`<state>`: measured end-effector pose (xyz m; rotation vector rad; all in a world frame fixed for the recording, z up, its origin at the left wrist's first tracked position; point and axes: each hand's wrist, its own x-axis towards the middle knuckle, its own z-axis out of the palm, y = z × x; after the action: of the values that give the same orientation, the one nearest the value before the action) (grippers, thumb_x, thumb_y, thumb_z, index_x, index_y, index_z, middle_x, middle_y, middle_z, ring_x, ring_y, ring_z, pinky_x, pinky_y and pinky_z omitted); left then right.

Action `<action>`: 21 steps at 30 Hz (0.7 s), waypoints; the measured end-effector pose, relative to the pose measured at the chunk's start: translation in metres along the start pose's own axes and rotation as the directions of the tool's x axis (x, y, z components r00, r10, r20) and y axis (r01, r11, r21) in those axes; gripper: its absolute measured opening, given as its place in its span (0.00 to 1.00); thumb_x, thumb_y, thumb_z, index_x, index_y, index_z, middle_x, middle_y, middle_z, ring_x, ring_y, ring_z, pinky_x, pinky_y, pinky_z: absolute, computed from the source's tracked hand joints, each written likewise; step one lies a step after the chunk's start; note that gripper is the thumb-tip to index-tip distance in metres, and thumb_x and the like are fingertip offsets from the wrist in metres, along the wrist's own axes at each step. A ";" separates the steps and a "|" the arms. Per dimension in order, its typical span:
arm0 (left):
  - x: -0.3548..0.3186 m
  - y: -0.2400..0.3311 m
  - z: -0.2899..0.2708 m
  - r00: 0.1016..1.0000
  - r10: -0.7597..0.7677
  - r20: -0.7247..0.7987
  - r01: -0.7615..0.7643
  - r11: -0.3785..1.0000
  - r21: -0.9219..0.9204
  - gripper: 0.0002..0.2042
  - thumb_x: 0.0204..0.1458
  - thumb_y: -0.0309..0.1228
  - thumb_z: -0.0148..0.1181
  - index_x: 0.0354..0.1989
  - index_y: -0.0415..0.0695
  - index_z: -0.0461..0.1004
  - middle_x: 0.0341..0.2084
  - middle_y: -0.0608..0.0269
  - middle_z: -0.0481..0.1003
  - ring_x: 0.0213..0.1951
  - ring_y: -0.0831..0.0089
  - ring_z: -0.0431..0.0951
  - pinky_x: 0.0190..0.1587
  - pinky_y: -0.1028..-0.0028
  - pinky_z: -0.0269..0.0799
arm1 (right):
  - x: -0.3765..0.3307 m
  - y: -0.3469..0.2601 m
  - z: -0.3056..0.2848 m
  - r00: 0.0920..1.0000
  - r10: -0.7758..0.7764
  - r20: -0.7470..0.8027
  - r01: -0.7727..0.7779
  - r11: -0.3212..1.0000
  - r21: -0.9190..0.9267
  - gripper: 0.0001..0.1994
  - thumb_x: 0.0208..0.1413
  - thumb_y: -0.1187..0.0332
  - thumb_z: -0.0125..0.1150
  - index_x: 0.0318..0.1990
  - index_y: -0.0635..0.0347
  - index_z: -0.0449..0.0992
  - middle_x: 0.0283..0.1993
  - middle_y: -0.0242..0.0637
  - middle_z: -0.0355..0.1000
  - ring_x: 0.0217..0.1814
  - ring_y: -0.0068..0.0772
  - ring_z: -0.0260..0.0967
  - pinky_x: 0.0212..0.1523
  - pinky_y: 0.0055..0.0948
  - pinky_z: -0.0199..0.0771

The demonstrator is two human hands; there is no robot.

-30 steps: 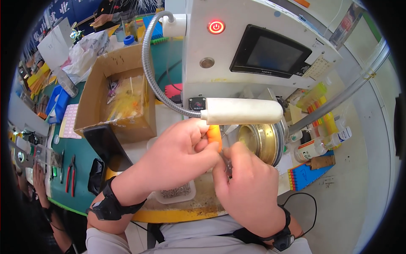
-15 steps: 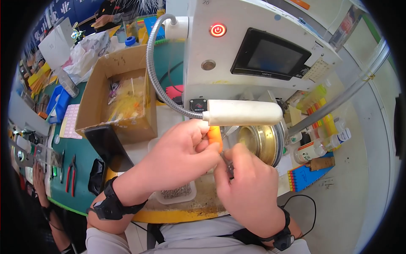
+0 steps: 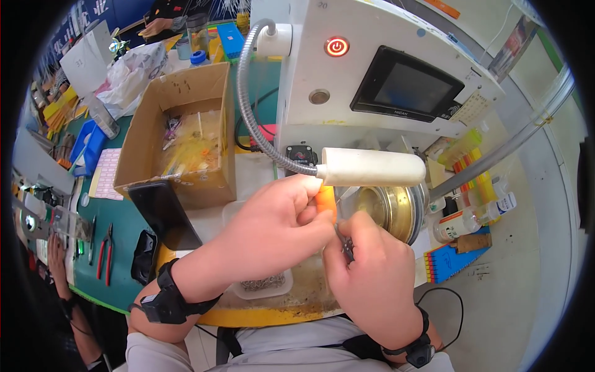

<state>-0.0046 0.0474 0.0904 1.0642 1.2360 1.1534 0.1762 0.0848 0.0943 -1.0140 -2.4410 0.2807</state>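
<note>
Hands at a bench, viewed by me from a distance through the head camera. The left hand (image 3: 273, 217) is curled, thumb against fingers, around an orange piece (image 3: 326, 199); whether the piece is pinched alone or partly sits over a fingertip, I cannot tell. The right hand (image 3: 372, 266), just beside it, grasps a small dark metal tool (image 3: 348, 249) whose end points toward the left thumb; contact between tool and piece is hidden from me. The orange piece lies near the scene's centre, directly below a white cylindrical lamp head (image 3: 372, 166) and left of a round brass part (image 3: 400, 211).

As to progress, I judge the handling to be under way and unfinished: both hands are engaged, and neither piece nor tool has been laid down. What has been done to the piece, and how much is left, I cannot read, since the fingers cover its lower end.

On the near side, partly behind the left wrist, a translucent tub (image 3: 282, 290) holds small metal parts. Farther left stand a cardboard box (image 3: 186, 87) and a dark flat slab (image 3: 166, 217); red-handled pliers (image 3: 105, 260) lie untouched at the far left.
</note>
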 end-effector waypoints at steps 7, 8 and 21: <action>-0.001 0.005 0.004 1.000 -0.030 -0.001 0.030 0.999 -0.030 0.02 0.62 0.24 0.58 0.40 0.39 0.73 0.20 0.80 0.65 0.24 0.91 0.61 0.25 0.78 0.55 | -0.001 0.002 0.001 1.000 -0.006 -0.010 0.006 1.000 -0.003 0.09 0.59 0.69 0.67 0.34 0.57 0.71 0.26 0.39 0.76 0.22 0.45 0.77 0.22 0.42 0.76; -0.002 0.006 0.004 0.999 -0.044 -0.005 0.043 0.999 -0.028 0.02 0.63 0.24 0.58 0.40 0.39 0.73 0.21 0.80 0.66 0.24 0.91 0.61 0.25 0.78 0.56 | -0.001 0.001 0.000 1.000 -0.009 0.005 0.009 1.000 0.001 0.09 0.59 0.69 0.67 0.34 0.56 0.70 0.26 0.39 0.76 0.21 0.45 0.76 0.22 0.42 0.76; -0.018 0.018 -0.040 0.883 0.325 -0.338 -0.377 0.921 -0.099 0.11 0.69 0.28 0.61 0.57 0.40 0.75 0.49 0.67 0.79 0.51 0.83 0.76 0.56 0.81 0.70 | -0.063 0.102 0.037 0.904 -0.388 -0.178 0.423 0.872 0.248 0.14 0.46 0.66 0.79 0.36 0.59 0.79 0.26 0.35 0.75 0.20 0.38 0.73 0.22 0.36 0.73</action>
<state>-0.0451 0.0308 0.1079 1.0325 1.1923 1.7326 0.2583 0.1115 0.0036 -0.3677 -2.3445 0.3928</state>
